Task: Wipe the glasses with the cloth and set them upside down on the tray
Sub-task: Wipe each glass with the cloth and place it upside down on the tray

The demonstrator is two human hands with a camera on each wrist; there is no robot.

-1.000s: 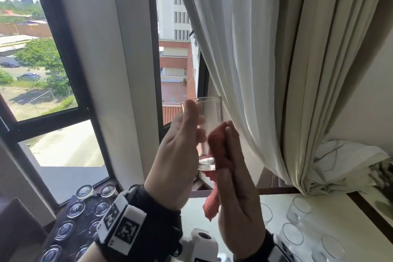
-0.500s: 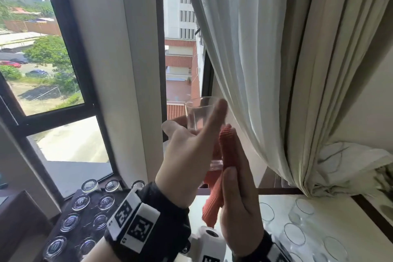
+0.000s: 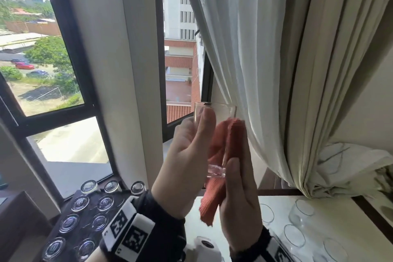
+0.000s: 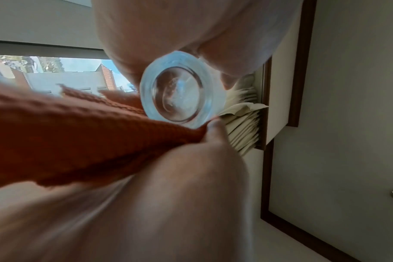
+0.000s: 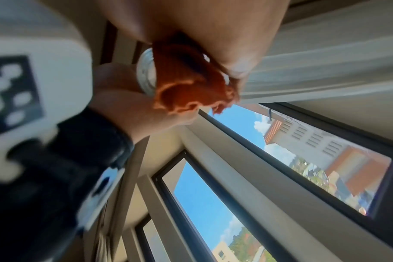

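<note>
One clear tumbler (image 3: 214,134) is up at chest height in front of the window, mouth up, held between both hands. Left hand (image 3: 187,159) grips it: fingers lie up the near wall, fingertip close under the rim, thumb hidden behind the glass. Right hand (image 3: 240,193) presses a folded orange ribbed cloth (image 3: 225,147) flat against the right-hand wall, fingers straight, thumb pinning the cloth near the base; a loose tail of cloth hangs below the palm.

Handling, as a judgement: small and light, rigid, thin-walled at the rim, so fragile there. Smooth sides look slippery, more so once polished. Thick solid base, plain in the left wrist view (image 4: 182,90), carries most of the weight. Best hold is round the lower wall and base, not by the rim. The cloth is soft, gives grip and cushions; wiping pressure should stay light against the opposing fingers. For inverting onto the tray, a grasp round the base would leave the rim free to land.

Looks: straight-sided cylinder, colourless, no pattern visible; base ring shows faint bluish refraction. Whether smears remain, cannot tell.

Dark tray (image 3: 89,225) lower left, well apart from the hands, holds rows of upturned tumblers (image 3: 69,223), bases up. More glasses (image 3: 294,235) stand mouth up on the pale tabletop (image 3: 340,219) lower right, seemingly not yet wiped.
</note>
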